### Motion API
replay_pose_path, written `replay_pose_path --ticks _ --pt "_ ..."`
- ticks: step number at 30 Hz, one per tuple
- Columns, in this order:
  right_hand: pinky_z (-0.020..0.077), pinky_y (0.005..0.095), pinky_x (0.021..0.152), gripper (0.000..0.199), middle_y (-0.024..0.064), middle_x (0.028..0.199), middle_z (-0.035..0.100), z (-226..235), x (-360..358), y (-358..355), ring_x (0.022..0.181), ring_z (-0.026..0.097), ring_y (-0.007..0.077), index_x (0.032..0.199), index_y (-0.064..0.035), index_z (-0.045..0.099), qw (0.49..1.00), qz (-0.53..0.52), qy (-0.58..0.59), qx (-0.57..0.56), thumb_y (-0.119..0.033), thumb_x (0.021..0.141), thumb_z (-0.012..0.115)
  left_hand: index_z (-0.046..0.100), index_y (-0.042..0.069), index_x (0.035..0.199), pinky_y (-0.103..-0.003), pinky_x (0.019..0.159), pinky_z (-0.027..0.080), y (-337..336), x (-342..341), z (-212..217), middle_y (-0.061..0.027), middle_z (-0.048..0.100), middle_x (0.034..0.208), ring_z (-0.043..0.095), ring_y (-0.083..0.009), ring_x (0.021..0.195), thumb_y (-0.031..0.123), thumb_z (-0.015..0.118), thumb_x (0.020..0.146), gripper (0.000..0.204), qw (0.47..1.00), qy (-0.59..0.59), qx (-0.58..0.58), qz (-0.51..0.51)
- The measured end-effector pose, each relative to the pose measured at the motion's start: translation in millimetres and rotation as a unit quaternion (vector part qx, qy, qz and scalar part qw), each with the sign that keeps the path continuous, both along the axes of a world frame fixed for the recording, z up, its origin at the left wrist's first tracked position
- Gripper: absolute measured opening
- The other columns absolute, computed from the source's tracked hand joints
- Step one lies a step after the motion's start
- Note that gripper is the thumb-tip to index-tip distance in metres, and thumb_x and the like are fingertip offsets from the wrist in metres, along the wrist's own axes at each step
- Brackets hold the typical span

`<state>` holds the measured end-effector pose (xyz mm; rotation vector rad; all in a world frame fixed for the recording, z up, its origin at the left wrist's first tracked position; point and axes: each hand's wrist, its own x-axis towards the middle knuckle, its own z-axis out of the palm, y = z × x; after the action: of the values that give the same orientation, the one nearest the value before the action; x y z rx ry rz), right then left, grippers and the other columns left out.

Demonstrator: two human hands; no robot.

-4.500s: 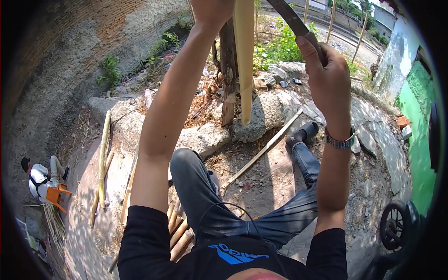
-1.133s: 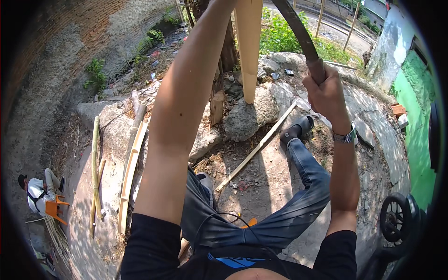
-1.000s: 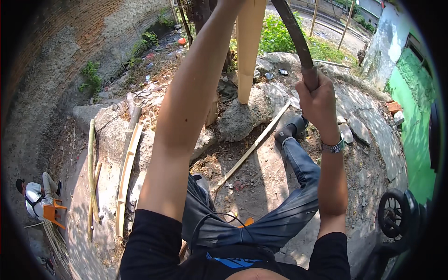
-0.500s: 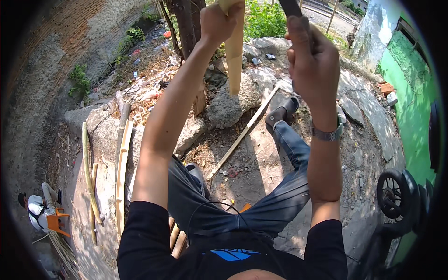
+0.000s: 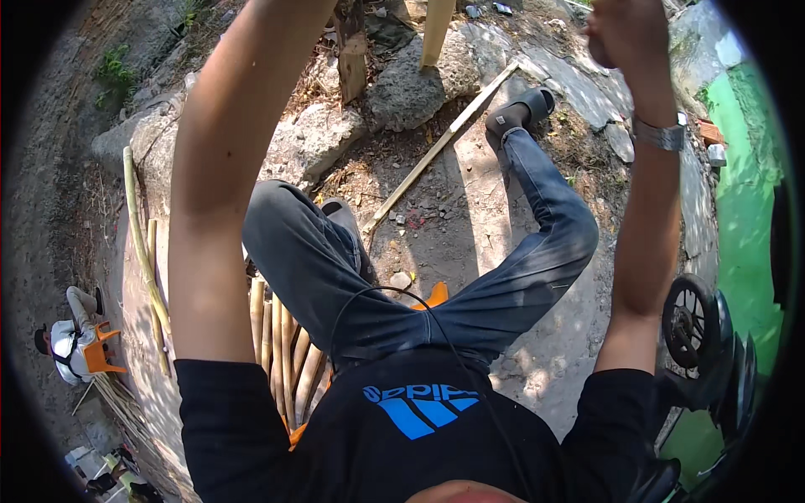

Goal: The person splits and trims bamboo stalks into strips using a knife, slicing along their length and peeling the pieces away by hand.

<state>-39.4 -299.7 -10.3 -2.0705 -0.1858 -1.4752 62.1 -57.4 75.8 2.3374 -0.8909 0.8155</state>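
At the top right, my right hand (image 5: pixel 631 40) is raised with its fingers curled closed. The top edge cuts it off, and whatever it grips is hidden. My left forearm (image 5: pixel 225 126) reaches up past the top edge, so the left hand lies outside the picture. Between the two arms, the lower part of a pale split bamboo piece (image 5: pixel 437 32) stands nearly upright. Its lower end appears over or against a rough concrete chunk (image 5: pixel 408 94); whether they touch I cannot tell.
A long pale strip (image 5: pixel 440 147) lies slantwise between my feet. Several bamboo poles (image 5: pixel 283 348) lie beside my left thigh, and others (image 5: pixel 142 226) farther left. A motorbike wheel (image 5: pixel 688 321) stands at right by a green wall (image 5: pixel 746 226). A person (image 5: pixel 71 339) sits far left.
Both arms now reach higher in the picture. The left hand and most of the bamboo piece have left the top edge. The dark flat tool seen in my right hand no longer shows.
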Motion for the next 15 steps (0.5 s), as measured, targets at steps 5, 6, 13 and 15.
replay_pose_path --ticks 5,6,13,15 --pt "0.0512 0.0489 0.064 0.059 0.0190 0.070 0.066 -37.5 3.3 16.8 0.070 0.068 0.0402 0.085 -0.0033 0.067 0.988 -0.013 0.154 0.016 -0.058 0.103 0.053 0.051 0.003 0.146 -0.051 0.099 0.056 104.0 24.6 -103.1 -0.0284 0.062 0.132 0.063 -0.0366 0.125 0.067 0.072 0.085 0.091 0.994 0.052 -0.072 0.061" --pt "0.0474 0.0429 0.059 0.059 0.0122 0.062 0.058 -32.2 1.5 23.8 0.060 0.059 0.0245 0.087 -0.0027 0.063 0.981 -0.024 0.191 0.033 -0.058 0.105 0.052 0.036 0.003 0.153 -0.053 0.109 0.048 114.5 26.4 -84.8 -0.0291 0.051 0.143 0.052 -0.0414 0.135 0.072 0.070 0.082 0.105 0.987 0.094 -0.132 0.019" --pt "0.0514 0.0484 0.065 0.038 0.0177 0.072 0.067 -37.6 -17.6 72.3 0.071 0.068 0.0413 0.095 -0.0039 0.064 0.972 0.060 0.200 0.111 -0.041 0.103 0.062 0.050 -0.005 0.141 -0.042 0.104 0.050 54.1 -14.4 63.5 -0.0238 0.061 0.134 0.062 -0.0323 0.122 0.056 0.067 0.095 0.078 0.940 -0.047 -0.321 -0.106" --pt "0.0468 0.0441 0.060 0.040 0.0129 0.066 0.060 -46.3 -29.8 89.1 0.063 0.059 0.0312 0.091 -0.0034 0.062 0.970 0.066 0.192 0.135 -0.041 0.104 0.062 0.058 -0.008 0.135 -0.042 0.105 0.047 31.2 5.7 84.1 -0.0261 0.060 0.134 0.061 -0.0362 0.123 0.063 0.063 0.094 0.082 0.932 -0.083 -0.352 -0.034"
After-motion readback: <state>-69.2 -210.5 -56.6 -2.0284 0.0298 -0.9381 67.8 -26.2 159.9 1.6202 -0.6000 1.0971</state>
